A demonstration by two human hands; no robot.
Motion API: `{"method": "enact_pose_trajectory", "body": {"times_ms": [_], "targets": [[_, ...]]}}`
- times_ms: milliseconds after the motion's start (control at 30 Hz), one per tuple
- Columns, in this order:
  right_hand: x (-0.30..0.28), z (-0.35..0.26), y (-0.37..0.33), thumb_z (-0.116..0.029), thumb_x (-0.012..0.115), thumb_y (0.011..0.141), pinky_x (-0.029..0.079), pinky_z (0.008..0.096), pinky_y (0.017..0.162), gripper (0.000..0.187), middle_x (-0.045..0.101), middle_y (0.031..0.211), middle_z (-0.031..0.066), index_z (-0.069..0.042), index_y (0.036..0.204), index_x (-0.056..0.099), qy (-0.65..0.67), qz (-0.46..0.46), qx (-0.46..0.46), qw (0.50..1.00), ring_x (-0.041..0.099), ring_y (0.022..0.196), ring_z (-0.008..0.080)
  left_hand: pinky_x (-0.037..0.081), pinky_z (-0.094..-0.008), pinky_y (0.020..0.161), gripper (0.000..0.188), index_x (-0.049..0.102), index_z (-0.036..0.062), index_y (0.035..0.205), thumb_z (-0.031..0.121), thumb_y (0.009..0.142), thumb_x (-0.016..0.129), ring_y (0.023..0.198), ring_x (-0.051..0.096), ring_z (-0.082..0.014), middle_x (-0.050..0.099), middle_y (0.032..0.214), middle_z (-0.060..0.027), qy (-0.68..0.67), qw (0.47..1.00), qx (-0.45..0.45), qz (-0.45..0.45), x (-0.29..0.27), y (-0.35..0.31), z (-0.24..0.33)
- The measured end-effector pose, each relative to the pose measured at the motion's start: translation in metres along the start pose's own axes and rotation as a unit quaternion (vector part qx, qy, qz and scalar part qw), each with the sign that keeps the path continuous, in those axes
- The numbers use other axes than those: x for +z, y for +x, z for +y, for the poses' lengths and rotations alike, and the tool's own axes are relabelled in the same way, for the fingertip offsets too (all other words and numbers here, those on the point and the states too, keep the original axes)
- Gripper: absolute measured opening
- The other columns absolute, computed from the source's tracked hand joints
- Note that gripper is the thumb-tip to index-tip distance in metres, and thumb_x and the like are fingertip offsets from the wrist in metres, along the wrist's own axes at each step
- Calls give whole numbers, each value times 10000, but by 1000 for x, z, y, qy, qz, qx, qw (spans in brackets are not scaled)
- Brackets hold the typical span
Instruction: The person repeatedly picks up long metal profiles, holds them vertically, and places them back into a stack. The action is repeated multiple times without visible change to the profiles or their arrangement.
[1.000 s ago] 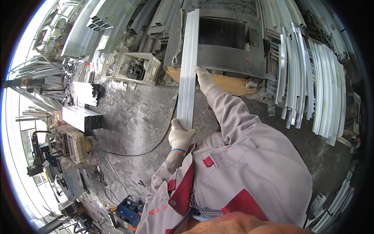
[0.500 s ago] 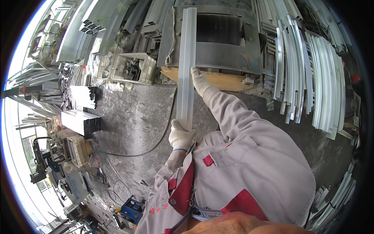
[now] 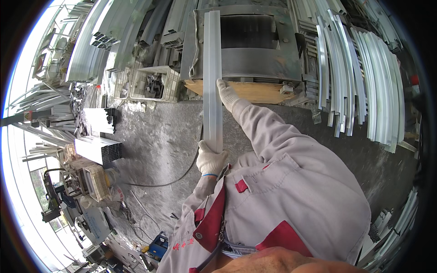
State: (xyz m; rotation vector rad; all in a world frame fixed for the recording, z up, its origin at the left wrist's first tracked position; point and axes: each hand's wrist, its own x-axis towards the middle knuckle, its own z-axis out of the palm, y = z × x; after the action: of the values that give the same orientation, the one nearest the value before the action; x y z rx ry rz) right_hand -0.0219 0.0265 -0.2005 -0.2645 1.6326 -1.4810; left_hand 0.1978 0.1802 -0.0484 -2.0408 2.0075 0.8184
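A long silver metal profile (image 3: 212, 68) with a lengthwise ridge points straight away from me. Its far end reaches over a dark grey machine (image 3: 255, 61) with a black opening. At the near end, my left hand (image 3: 211, 159), in a white knitted glove, is wrapped around the profile. My right hand (image 3: 227, 94), gloved alike, grips the profile's right edge about midway along; its fingers on the underside are hidden. A wooden board (image 3: 255, 92) lies along the machine's near edge, just past my right hand.
Plastic crates of offcuts (image 3: 154, 84) stand left of the machine. Stacked square tubes (image 3: 98, 149) lie on the floor at left, and long profiles (image 3: 375, 86) at right. A cable (image 3: 182, 175) curves across the grey floor (image 3: 150, 127). A blue tool (image 3: 159, 245) sits at lower left.
The view has shifted slightly, so the machine and profile appear a little further left. Both hands keep their hold on the profile, in about the same places.
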Motion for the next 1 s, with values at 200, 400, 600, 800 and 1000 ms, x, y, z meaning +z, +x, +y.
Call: {"method": "enact_pose_trajectory", "body": {"times_ms": [200,400,600,800,1000], "targets": [[6,0,-20,-500,618,1204,585,434,1080,539,846,1296,150,-17,1388,771,-10,18,-16,1000,789,1209,335,642,-550,1021,874,498,64,1442,404,771,943,1212,787,-459,734,1354,-247,6,1000,3,8,2,-7,-11],[3,-2,-34,-527,613,1205,581,432,1099,570,837,1335,158,-26,1434,760,-29,4,15,999,780,1251,333,641,-553,1018,873,495,63,1438,399,767,939,1210,785,-468,732,1354,-252,0,1000,3,6,6,-12,-22],[5,2,-39,-551,622,1198,576,425,1131,583,828,1392,147,-50,1465,756,0,-16,22,1000,765,1305,330,642,-548,1030,869,497,65,1448,379,764,930,1212,786,-465,732,1360,-255,0,1000,1,13,5,-19,-26],[5,14,-45,-537,601,1207,574,435,1136,581,831,1372,155,-31,1449,755,-30,-23,5,999,764,1305,348,639,-547,1041,868,501,65,1453,371,759,923,1214,785,-468,732,1364,-256,13,1000,-19,6,6,-24,-32],[10,17,-67,-553,569,1210,568,456,1133,608,821,1367,204,-11,1424,746,-44,-27,21,998,759,1313,387,637,-548,1050,884,508,63,1466,393,758,922,1228,781,-470,736,1361,-260,7,1000,-18,19,10,-34,-50]]}}
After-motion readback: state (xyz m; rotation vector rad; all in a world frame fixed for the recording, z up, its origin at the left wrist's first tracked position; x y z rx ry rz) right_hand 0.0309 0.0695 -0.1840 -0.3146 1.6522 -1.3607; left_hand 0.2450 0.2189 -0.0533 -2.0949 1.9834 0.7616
